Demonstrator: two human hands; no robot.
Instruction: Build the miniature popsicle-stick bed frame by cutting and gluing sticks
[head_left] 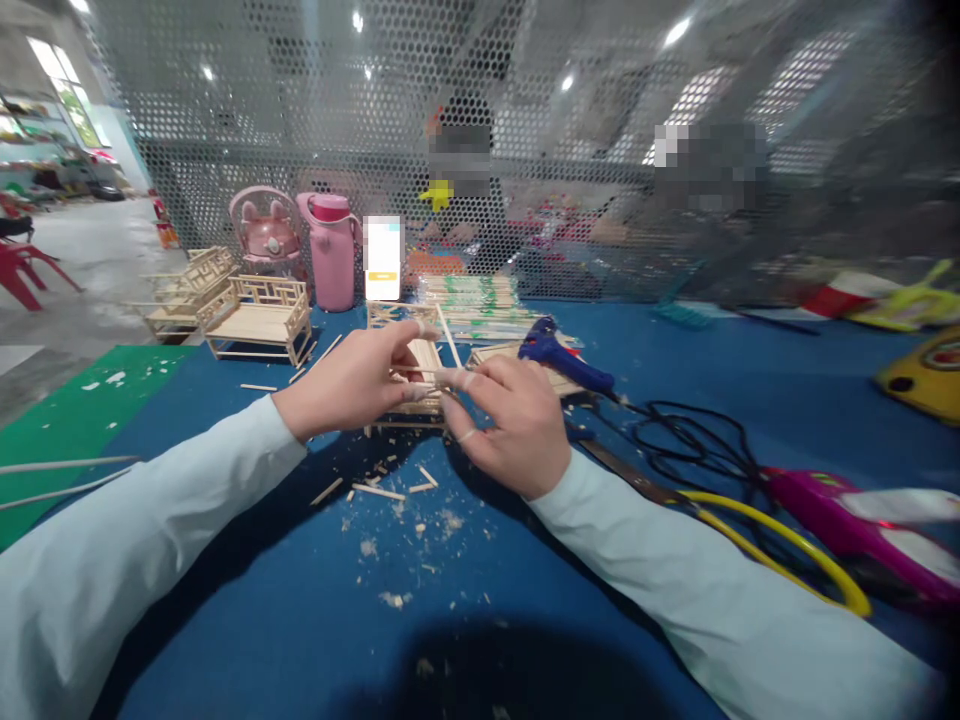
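At the middle of the blue table, a small wooden stick frame (409,418) stands between my hands. My left hand (360,375) reaches over it from the left, its thumb and fingers closed on the frame's sticks. From the right, my right hand (510,415) pinches at the frame's near right corner, where a thin stick slants upward. Pale wrappings cover several fingertips. The fingers hide part of the frame. A finished-looking miniature stick bench (259,318) stands at the left, with more stick pieces behind it.
Behind the hands are a pink bottle (332,255), a lit phone (383,262) and bundled sticks (472,292). To the right lie a blue glue gun (566,362), black cables, yellow-handled cutters (787,530) and a magenta tool (832,510). Stick scraps (379,491) litter the front. People are behind the mesh.
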